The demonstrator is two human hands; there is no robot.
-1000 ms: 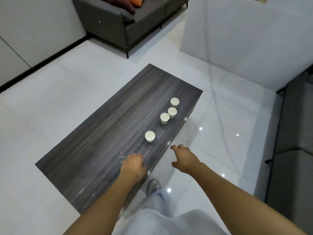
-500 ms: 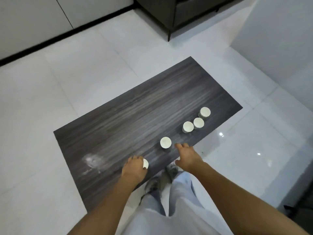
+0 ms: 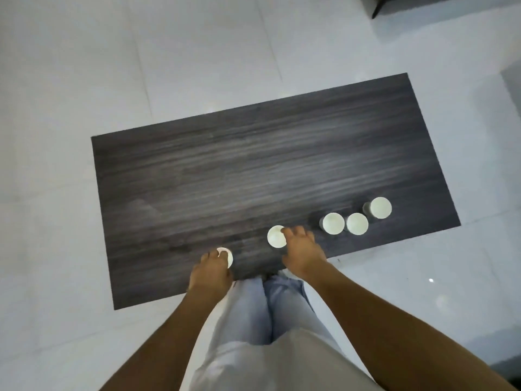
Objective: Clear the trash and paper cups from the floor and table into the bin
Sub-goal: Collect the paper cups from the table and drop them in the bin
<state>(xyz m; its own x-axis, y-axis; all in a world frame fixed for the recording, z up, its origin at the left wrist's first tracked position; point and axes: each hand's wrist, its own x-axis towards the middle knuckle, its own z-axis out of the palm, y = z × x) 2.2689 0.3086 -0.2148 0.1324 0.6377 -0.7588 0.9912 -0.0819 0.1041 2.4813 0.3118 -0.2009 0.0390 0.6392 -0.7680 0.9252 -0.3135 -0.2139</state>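
Several white paper cups stand in a row along the near edge of the dark wood table [image 3: 253, 165]. My left hand [image 3: 211, 270] grips the leftmost cup [image 3: 229, 257], with a finger curled over its rim. My right hand [image 3: 303, 253] reaches the second cup [image 3: 275, 236]; its fingertips touch the cup's right rim and the fingers are spread, not closed round it. Three more cups [image 3: 333, 223], [image 3: 357, 223], [image 3: 380, 208] stand further right, untouched. No bin is in view.
White glossy floor tiles [image 3: 141, 66] surround the low table. My legs in light trousers [image 3: 267, 320] stand against its near edge. A dark furniture leg [image 3: 376, 12] shows at the top right.
The view has swung so the table lies square in front of me. My left hand has closed on the leftmost cup. My right hand has moved forward to touch the second cup.
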